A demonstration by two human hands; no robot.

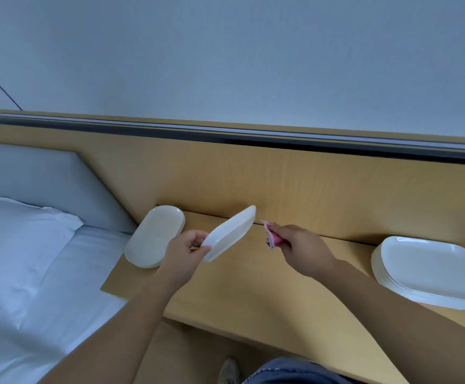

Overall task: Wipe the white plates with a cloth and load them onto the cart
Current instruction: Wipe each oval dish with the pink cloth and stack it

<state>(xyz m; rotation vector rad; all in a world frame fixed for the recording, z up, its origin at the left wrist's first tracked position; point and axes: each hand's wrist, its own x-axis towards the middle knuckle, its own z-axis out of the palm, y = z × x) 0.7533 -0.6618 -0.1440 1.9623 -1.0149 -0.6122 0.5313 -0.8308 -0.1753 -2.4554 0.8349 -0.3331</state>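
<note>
Plate (230, 234), white and tilted, hangs over the table (253, 289), pinched at its near edge by the left hand (184, 252). The right hand (302, 250) grips a bunched pink cloth (270, 236) just beside it, apart. A low stack (153, 236) lies left and a taller stack (425, 270) right; no cart shows, so most wiping and all loading seem left.

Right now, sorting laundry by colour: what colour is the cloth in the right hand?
The cloth is pink; head view.
</note>
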